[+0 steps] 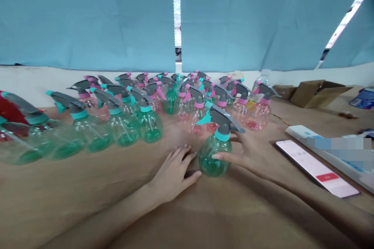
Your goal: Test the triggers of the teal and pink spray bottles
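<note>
A clear green spray bottle [214, 157] with a grey head and a turquoise collar stands upright on the brown tabletop in front of me. My right hand [241, 153] grips its round body from the right, the thumb across the front and the other fingers mostly hidden behind. Just left of that bottle, my left hand [177, 173] lies flat on the table with its fingers spread, holding nothing. Beyond my left hand is another green spray bottle [150, 126] in a row. A pink spray bottle [258, 114] stands behind my right hand.
Several green and pink spray bottles crowd the table's back and left. At right lie a phone [318, 169] with a lit screen and a long white box [330, 153]. An open cardboard box [317, 93] sits farther back. A blue curtain [117, 15] hangs behind.
</note>
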{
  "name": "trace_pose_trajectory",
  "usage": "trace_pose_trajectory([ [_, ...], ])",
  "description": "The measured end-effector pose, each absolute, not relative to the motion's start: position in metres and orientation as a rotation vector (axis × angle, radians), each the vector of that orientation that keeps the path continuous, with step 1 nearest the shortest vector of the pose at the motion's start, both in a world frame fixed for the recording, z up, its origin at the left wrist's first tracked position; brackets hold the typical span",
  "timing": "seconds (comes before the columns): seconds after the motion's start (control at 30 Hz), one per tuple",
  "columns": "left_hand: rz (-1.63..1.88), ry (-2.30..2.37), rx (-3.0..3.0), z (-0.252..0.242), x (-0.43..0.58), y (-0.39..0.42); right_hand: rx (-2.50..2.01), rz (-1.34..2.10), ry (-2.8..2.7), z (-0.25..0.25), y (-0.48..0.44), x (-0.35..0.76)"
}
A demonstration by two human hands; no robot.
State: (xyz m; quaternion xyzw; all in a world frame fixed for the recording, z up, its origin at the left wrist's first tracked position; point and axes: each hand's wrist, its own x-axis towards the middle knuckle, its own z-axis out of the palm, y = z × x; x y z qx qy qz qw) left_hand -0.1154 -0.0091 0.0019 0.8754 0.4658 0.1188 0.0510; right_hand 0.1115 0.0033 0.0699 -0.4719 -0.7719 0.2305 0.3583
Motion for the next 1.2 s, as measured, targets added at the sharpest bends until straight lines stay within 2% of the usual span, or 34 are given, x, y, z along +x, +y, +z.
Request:
trace_pose_trajectory([
  [0.2, 0.393, 1.409, 2.692, 0.003, -0.117, -0.013, -1.231, 0.541, -2.046, 0.069, 0.002, 0.114],
  [0.57, 0.4, 1.495, 2.649, 0.005, -0.17, -0.042, -1.287, 0.2, -2.224, 0.07, 0.026, 0.07],
  [0.83, 0.419, 1.527, 2.618, 0.007, -0.19, -0.051, -1.316, 0.173, -2.182, 0.066, 0.068, 0.015],
  [1.2, 0.49, 1.512, 2.613, 0.004, -0.19, -0.051, -1.463, 0.114, -2.173, 0.071, 0.091, -0.005],
])
